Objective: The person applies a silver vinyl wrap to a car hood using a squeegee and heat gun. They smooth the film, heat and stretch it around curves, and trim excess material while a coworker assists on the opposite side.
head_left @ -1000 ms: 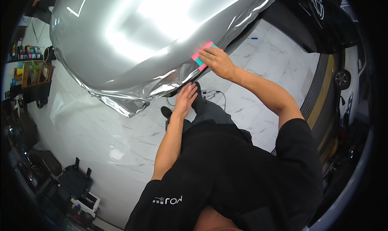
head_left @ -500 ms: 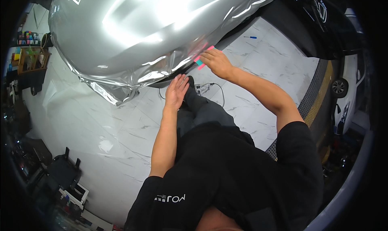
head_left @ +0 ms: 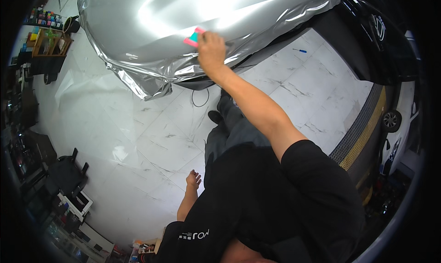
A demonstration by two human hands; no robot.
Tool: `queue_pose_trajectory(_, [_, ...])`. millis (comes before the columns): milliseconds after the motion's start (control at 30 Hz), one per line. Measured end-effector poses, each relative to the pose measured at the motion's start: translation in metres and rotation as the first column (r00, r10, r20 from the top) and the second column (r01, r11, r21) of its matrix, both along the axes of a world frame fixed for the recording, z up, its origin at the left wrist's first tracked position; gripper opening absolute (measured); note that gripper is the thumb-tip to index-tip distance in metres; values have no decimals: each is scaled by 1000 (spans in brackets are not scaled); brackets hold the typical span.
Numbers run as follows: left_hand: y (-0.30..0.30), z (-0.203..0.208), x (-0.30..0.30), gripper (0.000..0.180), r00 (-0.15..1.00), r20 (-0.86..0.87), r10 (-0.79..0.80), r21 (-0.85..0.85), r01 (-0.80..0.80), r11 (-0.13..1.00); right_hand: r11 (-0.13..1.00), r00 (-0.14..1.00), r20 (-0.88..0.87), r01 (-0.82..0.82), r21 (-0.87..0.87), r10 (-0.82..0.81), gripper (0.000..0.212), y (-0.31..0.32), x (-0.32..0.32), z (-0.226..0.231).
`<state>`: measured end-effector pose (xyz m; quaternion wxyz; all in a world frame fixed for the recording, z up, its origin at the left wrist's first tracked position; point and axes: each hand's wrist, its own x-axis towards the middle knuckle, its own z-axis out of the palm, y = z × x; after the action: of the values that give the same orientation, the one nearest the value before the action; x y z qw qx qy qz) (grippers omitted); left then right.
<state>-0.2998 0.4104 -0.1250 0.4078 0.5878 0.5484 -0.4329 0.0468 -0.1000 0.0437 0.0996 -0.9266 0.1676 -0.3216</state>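
Note:
My right hand (head_left: pixel 212 51) grips a pink and teal squeegee (head_left: pixel 193 37) and holds it at the silver vinyl film (head_left: pixel 151 35). This glossy film covers a rounded car panel at the top of the view. Along the panel's lower edge the film is loose and wrinkled, with a crumpled flap (head_left: pixel 149 84) hanging down at the left. Down by my left side hangs my left hand (head_left: pixel 194 178), its fingers loosely bent and apart, with nothing seen in them. It is well away from the film.
A blue-handled tool (head_left: pixel 300 50) lies on the marbled white floor, and a thin black cable (head_left: pixel 200 98) loops beside my feet. Black bodywork (head_left: pixel 349 42) stands at the upper right. A black chair (head_left: pixel 69 173) is at the left, a white car (head_left: pixel 396 139) at the far right.
My right hand has moved left and up with the squeegee, from the film's lower edge onto the panel. My left hand has dropped from the edge to my side. The view has shifted.

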Motion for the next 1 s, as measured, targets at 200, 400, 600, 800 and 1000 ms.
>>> queue_pose_trajectory(200, [-33, -9, 22, 44, 981, 148, -128, -150, 150, 977, 973, 969, 90, -230, 6, 228, 32, -47, -11, 44])
queue_pose_trajectory(400, [-78, 1, 135, 43, 941, 318, -115, -202, 186, 962, 973, 972, -40, 232, 7, -232, 27, -75, -12, 35])
queue_pose_trajectory(600, [-45, 8, 229, 32, 803, 544, -245, -115, 360, 926, 956, 980, 13, -198, 218, 200, 34, 47, -18, 5])
queue_pose_trajectory(800, [23, 12, 271, 37, 870, 443, -216, -139, 305, 942, 974, 978, -48, 208, 90, -204, 33, -36, -8, 45])
queue_pose_trajectory(1000, [114, 16, 298, 40, 869, 343, -357, -120, 417, 901, 947, 989, -4, 145, 288, -150, 42, 120, -3, -28])
